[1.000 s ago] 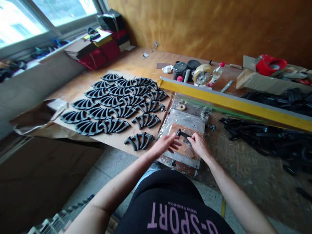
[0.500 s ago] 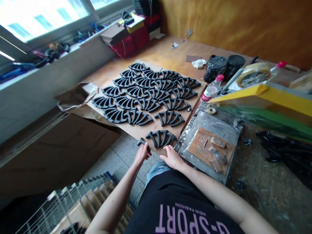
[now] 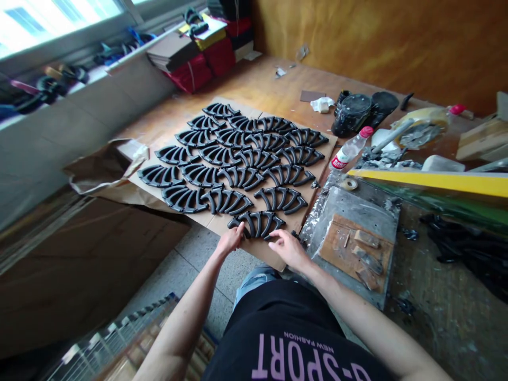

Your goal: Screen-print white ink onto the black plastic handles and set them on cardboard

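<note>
My left hand [image 3: 230, 241] is closed on a black curved piece [image 3: 235, 224], a short bent tube with a fitting at its end, at the left end of the nearest row. That row of similar black curved pieces [image 3: 259, 224] lies fanned side by side on a cardboard sheet [image 3: 264, 253]. At the row's right end is my right hand [image 3: 289, 247], thumb and fingers apart, fingertips close to the last piece; whether they touch it I cannot tell. Beyond, several more rows of black curved pieces [image 3: 226, 201] cover the cardboard.
To the right stands a plastic bottle [image 3: 349, 149] with a red cap, near a tape roll [image 3: 349, 183] and black-stained cups [image 3: 353, 114]. A metal plate [image 3: 333, 203] carries a brown board [image 3: 337, 248]. A wire rack [image 3: 115, 338] stands low at left.
My left hand has moved its black piece up and right, from beside the nearest row to its left end. My right hand has shifted slightly up and right, towards the row's right end.
</note>
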Demonstrator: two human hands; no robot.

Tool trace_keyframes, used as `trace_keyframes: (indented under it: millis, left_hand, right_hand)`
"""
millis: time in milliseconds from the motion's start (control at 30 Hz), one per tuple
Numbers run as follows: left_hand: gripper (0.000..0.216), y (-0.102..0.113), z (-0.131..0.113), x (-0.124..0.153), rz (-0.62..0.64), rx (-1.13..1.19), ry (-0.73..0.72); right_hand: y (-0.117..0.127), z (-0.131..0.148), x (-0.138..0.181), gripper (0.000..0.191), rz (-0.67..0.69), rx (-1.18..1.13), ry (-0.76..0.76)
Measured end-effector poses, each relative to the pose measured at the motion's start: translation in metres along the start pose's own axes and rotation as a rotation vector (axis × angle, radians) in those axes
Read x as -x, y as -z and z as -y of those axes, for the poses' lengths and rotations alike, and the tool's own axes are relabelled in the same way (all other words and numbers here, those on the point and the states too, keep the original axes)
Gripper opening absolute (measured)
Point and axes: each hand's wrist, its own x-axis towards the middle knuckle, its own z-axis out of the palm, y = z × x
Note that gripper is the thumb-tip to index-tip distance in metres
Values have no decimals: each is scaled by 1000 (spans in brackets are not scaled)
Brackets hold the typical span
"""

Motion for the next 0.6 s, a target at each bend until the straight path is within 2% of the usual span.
trace_keyframes:
  millis: [100,200,267,367,533,600]
  left_hand:
    - [64,-3,12,6,-9,20,-23]
    - [62,-11,22,13,-51,66,-36]
    - [60,-17,26,17,-70,98,-33]
    - [55,-26,29,26,-96,169,-15]
    - [49,-34,30,41,-146,249,1]
    - [49,-32,31,45,-148,258,-3]
  right_hand:
    - [30,-9,-18,29,-248,-193,-92]
    - [46,-21,-46,26,-373,-346,-236]
    - [48,-25,-63,24,-372,-374,-272]
    - [44,-24,-76,29,-320,-312,-232]
    - [43,-27,-81,30,-262,-172,51]
    - [44,-33,-81,31,-255,-168,91]
